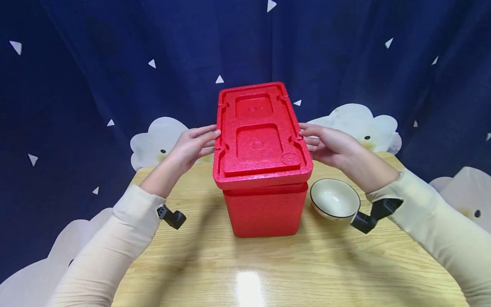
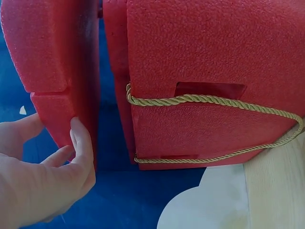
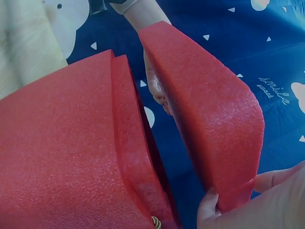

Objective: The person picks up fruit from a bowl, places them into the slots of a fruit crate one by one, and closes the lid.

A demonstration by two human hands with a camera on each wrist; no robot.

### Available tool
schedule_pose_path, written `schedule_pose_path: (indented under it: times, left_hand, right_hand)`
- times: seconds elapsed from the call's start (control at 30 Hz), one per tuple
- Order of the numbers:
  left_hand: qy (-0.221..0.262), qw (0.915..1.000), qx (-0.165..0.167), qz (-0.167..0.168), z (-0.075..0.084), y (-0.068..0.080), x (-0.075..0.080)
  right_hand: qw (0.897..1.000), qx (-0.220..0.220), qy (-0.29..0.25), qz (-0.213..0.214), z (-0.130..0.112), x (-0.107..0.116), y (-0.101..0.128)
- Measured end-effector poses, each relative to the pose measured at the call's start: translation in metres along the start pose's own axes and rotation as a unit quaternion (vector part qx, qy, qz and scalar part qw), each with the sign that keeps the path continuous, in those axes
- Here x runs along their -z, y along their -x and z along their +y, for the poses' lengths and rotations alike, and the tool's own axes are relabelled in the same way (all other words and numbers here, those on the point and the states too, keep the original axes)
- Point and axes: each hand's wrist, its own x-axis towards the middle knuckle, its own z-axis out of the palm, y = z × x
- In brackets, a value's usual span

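Note:
A red foam lid (image 1: 258,143) is held between both hands, raised off the red foam box (image 1: 266,213). A gap shows between lid and box in both wrist views, and the lid is tilted. My left hand (image 1: 195,145) grips the lid's left edge; the left wrist view shows its fingers curled round the rim. On the opposite edge my right hand (image 1: 330,146) holds the lid, thumb and fingers on either side of the rim in the right wrist view. A twisted gold cord (image 2: 209,99) hangs along the box's side. The inside of the box is hidden.
A cream bowl with a dark rim (image 1: 335,198) stands on the wooden table (image 1: 184,264), just right of the box. Behind the table hangs a dark blue curtain (image 1: 184,47) with white triangles and cloud shapes.

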Motion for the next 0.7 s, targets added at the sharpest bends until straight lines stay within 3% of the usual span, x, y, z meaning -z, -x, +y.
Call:
schedule_pose_path:
  times: [0.2,0.5,0.7]
  left_hand:
    - [-0.009,0.9999,-0.007,-0.007,0.0,0.001,0.001]
    - [-0.004,0.9997,-0.022,0.007,0.003,0.004,-0.001]
    - [0.001,0.9986,-0.05,0.016,0.01,0.003,0.0]
  right_hand:
    - [1.0,-0.004,-0.003,0.005,0.001,0.0,0.001]
    - [1.0,0.003,-0.012,-0.006,-0.001,0.001,0.001]
    - [0.999,0.032,0.019,-0.005,-0.007,0.001,0.001]
